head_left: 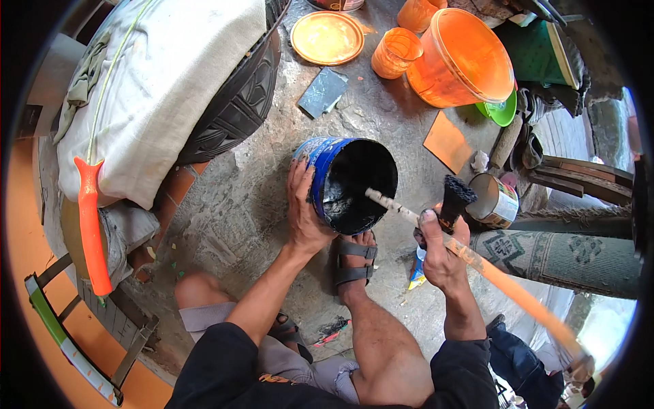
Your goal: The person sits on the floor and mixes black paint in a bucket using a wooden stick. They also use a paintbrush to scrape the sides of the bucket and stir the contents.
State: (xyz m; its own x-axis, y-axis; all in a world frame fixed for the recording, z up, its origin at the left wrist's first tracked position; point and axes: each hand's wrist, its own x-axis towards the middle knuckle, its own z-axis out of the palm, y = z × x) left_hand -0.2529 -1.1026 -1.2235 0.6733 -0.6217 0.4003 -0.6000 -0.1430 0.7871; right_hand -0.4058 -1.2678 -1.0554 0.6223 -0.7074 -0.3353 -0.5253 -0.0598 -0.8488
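My left hand [304, 204] is wrapped round the side of a blue paint can [315, 151], which is tilted with its mouth toward the right. Black paint [344, 184] coats the can's inner wall. A long orange-stained stick [507, 290] passes through my right hand [443, 252], its pale, smeared tip at the can's mouth. That same closed hand also grips a paintbrush [458, 198] with black-coated bristles pointing up. The brush's handle is mostly hidden by my fingers. Motion blurs the stick's far end at lower right.
Beyond the can stand an orange bucket [436, 68], a small orange tub [392, 58] and an orange-smeared lid [327, 37]. A tire [238, 95] under white cloth [163, 82] is at left, with an orange-handled tool [92, 225]. A rolled carpet [558, 259] lies right, near another tin [501, 204].
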